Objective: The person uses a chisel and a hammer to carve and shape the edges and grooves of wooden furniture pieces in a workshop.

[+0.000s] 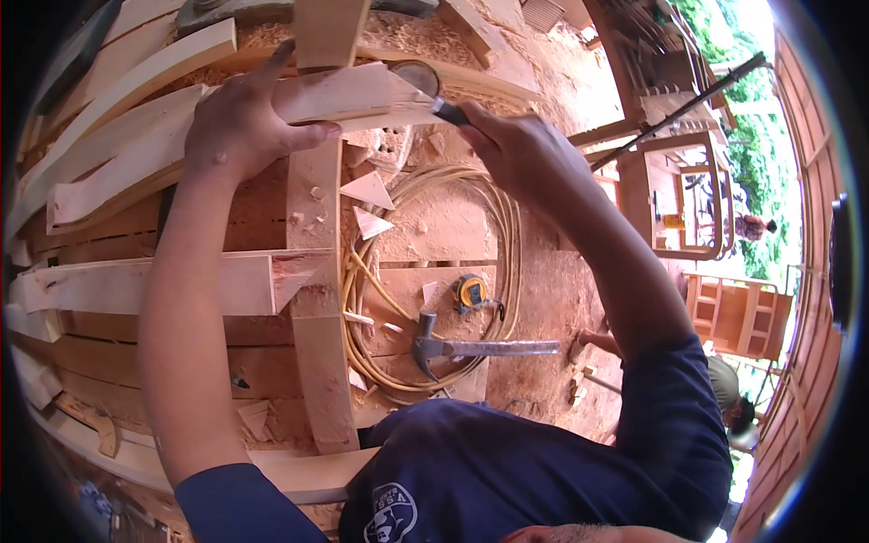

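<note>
My left hand [237,127] grips a pale, curved wooden piece [339,93] from above, thumb along its near side and a finger stretched over its far side. The piece lies across an upright plank [314,199]. At its right end, my right hand [520,149] is closed round the dark handle of a chisel [445,109]. The metal of the chisel is near the wood's end; whether its edge touches the wood is hard to tell. Behind it shows a round, dark-faced object [412,72], partly hidden.
A claw hammer [484,347] and a yellow tape measure [471,291] lie within a coiled yellow hose [514,262]. Wood offcuts [369,190] and shavings are scattered about. More shaped wooden pieces [154,282] lie at left. Another person [724,385] is at the right, near wooden frames [738,312].
</note>
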### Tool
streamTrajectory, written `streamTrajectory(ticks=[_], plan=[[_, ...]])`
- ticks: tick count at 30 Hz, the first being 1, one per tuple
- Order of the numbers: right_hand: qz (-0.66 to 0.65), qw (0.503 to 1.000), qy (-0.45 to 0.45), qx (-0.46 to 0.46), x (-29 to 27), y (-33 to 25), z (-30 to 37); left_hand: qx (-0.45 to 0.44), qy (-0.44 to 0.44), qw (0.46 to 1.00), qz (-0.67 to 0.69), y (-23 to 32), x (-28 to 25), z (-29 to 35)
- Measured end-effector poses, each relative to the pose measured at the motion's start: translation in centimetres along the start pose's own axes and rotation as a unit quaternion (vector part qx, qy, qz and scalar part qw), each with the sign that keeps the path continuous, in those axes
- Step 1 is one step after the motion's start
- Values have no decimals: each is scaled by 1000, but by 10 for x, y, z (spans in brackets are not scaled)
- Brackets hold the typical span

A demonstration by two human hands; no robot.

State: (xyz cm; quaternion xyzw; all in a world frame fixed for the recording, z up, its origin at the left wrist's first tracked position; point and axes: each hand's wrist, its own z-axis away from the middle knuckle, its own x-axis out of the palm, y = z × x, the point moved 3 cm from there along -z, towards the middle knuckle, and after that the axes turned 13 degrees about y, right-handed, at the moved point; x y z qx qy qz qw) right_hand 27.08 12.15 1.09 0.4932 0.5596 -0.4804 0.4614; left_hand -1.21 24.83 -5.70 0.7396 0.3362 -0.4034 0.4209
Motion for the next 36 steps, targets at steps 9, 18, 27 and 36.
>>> streamTrajectory(ticks=[9, 18, 27, 36], plan=[[-12, 1000, -2, -15, 4, 10, 12, 4, 18, 1000, 16, 6, -3, 0], [23, 997, -59, 38, -6, -6, 3, 15, 11, 1000, 18, 10, -2, 0], [-248, 926, 258, 124, 7, 33, -17, 11, -56, 998, -1, 12, -10, 0], [-237, 950, 105, 176, 89, 99, 178, 77, -75, 993, -44, -1, -10, 5]])
